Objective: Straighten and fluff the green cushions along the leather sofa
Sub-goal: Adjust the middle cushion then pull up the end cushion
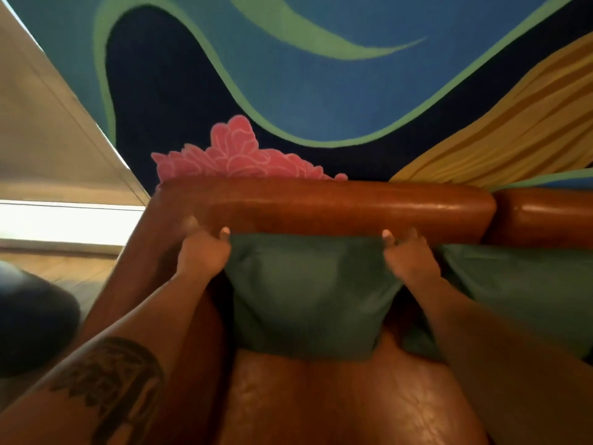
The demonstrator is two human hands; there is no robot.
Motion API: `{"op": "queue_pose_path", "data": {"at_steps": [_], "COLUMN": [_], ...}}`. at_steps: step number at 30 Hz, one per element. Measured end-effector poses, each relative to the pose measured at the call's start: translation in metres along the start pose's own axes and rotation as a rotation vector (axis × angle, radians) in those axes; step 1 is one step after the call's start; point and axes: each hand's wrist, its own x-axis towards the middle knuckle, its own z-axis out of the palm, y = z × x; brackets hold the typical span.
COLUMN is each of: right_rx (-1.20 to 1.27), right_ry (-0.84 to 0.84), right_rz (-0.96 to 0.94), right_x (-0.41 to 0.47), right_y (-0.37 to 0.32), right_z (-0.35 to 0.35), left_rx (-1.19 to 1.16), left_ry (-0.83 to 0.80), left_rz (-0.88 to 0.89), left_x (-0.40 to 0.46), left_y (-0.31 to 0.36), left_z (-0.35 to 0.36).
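Green cushion [308, 293] stands upright on the seat of the leather sofa [321, 207], its back against the backrest, at the sofa's left end beside the armrest. I hold it by its two upper corners. My left hand [202, 255] has its grip closed on the top left corner, fingers curled round the fabric, thumb tip up against the backrest. My right hand [407, 255] has its grip closed on the top right corner in the same way, thumb tip showing just above the cushion edge. Fabric between the two grips lies fairly flat and taut along the top edge; below the grips it bulges out and narrows toward the seat.

Just right of my right grip, a second green cushion [519, 290] leans on the backrest, touching or nearly touching the first; my right forearm crosses in front of its lower left part.

Below both grips: glossy brown seat leather.

Above the grips, behind the backrest: painted wall [321, 91] with blue, green, yellow bands and a pink flower shape.

Left of my left grip: wooden floor [64, 268], a bright window strip, a dark blurred object I cannot identify. Tattoo on my left forearm
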Motion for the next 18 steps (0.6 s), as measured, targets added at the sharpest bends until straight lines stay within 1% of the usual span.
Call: {"op": "queue_pose_path", "data": {"at_steps": [2,4,5,7,9,11,13,16,18], "right_rx": [0.061,0.08,0.087,0.089,0.136,0.301,0.441,0.442,0.378], "right_ry": [0.01,0.043,0.048,0.034,0.064,0.148,0.242,0.319,0.421], "right_rz": [0.086,0.164,0.212,0.234,0.187,0.137,0.103,0.058,0.006], "right_x": [0.021,0.035,0.04,0.047,0.056,0.057,0.053,0.041,0.031], "right_y": [0.007,0.013,0.016,0.023,0.029,0.029,0.023,0.02,0.023], "right_z": [0.02,0.036,0.043,0.044,0.038,0.028,0.022,0.03,0.046], "left_rx": [-0.122,-0.236,-0.297,-0.334,-0.366,-0.419,-0.374,-0.293,-0.253], "left_ry": [-0.01,-0.02,-0.012,0.013,0.069,0.16,0.243,0.304,0.34], "left_rz": [-0.11,-0.179,-0.207,-0.219,-0.204,-0.173,-0.116,-0.014,0.088], "left_x": [0.021,0.037,0.044,0.057,0.065,0.07,0.07,0.065,0.05], "left_y": [-0.003,-0.012,-0.019,-0.029,-0.034,-0.034,-0.037,-0.046,-0.054], "left_z": [0.017,0.035,0.044,0.053,0.054,0.048,0.042,0.041,0.047]}}
